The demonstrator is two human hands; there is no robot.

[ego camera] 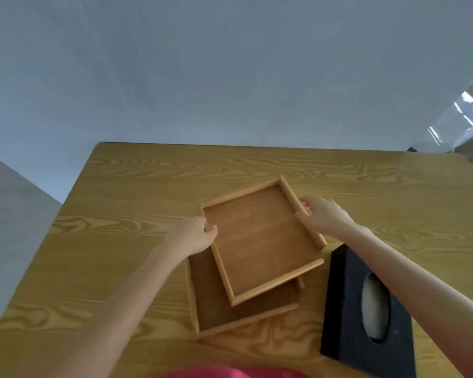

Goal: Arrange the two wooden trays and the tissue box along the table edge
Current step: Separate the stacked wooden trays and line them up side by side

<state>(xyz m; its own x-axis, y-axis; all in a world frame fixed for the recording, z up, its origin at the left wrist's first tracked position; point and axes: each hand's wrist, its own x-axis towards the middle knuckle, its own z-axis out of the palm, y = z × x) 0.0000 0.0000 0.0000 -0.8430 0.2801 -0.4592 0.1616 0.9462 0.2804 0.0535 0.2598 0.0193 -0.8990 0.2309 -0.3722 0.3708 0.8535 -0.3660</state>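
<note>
Tissue box (366, 315), black with an oval opening, lies on the wooden worktop (120, 268) nearest the person, below and just right of the right hand (322, 216). Left of it the lower wooden tray (216, 312) rests flat, beneath the left hand (191, 236). Farther off, the upper wooden tray (260, 238) sits skewed on top, between both hands, whose fingers (302, 216) clasp its opposite side rails.

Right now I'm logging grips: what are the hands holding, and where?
The smaller light-brown rectangular wooden tray, lying atop the larger one: left hand on its left rim, right hand on its right rim.
</note>
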